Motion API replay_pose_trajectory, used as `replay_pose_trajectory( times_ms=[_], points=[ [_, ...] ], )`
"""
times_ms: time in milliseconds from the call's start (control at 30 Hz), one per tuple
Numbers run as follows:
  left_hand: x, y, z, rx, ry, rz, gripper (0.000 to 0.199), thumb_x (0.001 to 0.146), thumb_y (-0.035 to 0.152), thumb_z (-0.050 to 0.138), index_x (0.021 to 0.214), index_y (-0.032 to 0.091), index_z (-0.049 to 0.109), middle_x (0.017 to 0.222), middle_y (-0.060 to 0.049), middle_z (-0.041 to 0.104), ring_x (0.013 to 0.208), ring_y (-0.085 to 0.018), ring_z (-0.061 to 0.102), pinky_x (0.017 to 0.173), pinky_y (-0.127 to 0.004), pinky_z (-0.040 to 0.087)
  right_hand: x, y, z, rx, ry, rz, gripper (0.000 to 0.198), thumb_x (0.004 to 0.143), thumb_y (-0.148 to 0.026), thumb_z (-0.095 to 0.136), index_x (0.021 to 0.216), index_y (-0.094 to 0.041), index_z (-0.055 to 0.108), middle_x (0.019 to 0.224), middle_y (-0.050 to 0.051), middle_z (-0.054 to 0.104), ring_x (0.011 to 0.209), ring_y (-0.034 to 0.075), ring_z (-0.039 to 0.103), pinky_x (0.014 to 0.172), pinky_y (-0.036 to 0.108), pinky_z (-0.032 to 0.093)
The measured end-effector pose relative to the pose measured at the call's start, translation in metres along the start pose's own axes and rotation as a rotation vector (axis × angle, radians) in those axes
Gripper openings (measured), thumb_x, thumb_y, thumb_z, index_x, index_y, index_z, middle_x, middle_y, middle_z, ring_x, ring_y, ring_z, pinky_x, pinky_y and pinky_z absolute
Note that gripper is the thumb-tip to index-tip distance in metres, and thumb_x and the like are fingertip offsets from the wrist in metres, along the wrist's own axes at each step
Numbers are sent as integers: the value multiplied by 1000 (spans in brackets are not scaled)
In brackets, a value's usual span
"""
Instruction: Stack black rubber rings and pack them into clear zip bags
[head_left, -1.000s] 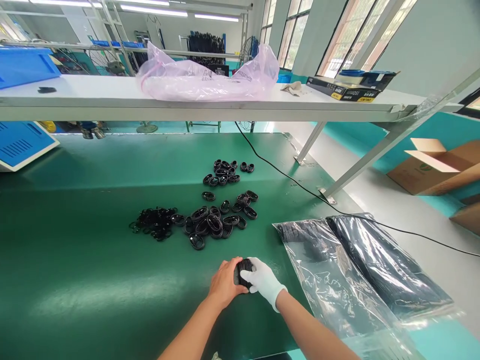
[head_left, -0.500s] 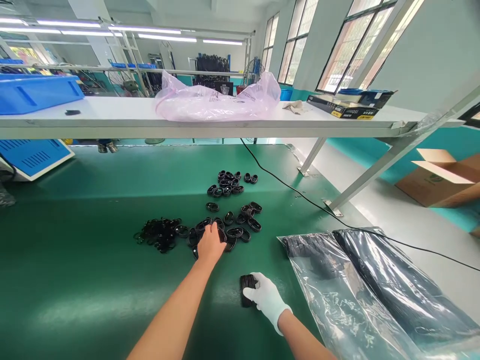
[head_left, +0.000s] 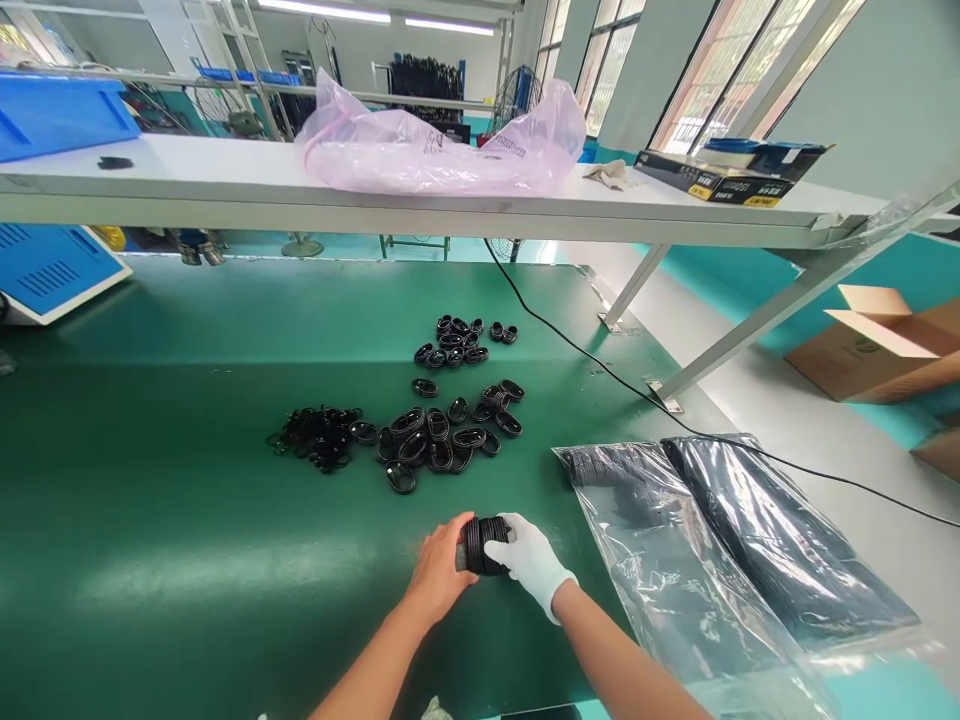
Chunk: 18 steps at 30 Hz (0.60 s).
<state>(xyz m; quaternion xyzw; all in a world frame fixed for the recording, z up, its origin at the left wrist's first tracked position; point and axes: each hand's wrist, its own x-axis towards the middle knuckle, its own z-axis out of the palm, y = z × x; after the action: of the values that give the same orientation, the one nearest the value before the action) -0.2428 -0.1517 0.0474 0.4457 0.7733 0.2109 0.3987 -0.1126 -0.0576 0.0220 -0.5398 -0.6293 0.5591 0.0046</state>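
The stack (head_left: pixel 478 536) is black, finely striped along its side; the right glove (head_left: pixel 532 560) is plain white. The tabletop (head_left: pixel 187 520) is deep green, the plastic bag (head_left: pixel 442 160) pale pink (with dark lettering), the crate (head_left: pixel 60 115) blue.

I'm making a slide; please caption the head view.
Bare left hand and white-gloved right hand grip a stack of thin black pieces at a green tabletop.

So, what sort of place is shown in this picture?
Probably a workshop or factory floor: a green workbench, many loose black oval rings on it, and clear plastic bags with black contents suggest this.
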Motion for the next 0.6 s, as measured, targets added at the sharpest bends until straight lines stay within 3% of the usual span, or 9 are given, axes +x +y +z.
replay_pose_trajectory(
  times_ms=[333, 600],
  points=[
    [0, -5, -3, -10, -44, 7, 73, 58, 17, 61, 126, 30, 38, 113, -2, 54, 102, -20, 50, 88, -32, 37, 5, 5, 1, -18, 7, -15, 54, 64, -26, 58, 116, -17, 49, 84, 3, 61, 67, 13, 58, 52, 22, 43],
    [0, -5, -1, 5, -46, 40, 75, 59, 18, 63, 128, 30, 37, 122, -2, 51, 102, -20, 52, 97, -35, 30, 2, 0, -1, -34, 7, -1, 49, 64, -24, 58, 112, -19, 52, 78, 0, 61, 64, 13, 57, 53, 23, 43]
  ],
)
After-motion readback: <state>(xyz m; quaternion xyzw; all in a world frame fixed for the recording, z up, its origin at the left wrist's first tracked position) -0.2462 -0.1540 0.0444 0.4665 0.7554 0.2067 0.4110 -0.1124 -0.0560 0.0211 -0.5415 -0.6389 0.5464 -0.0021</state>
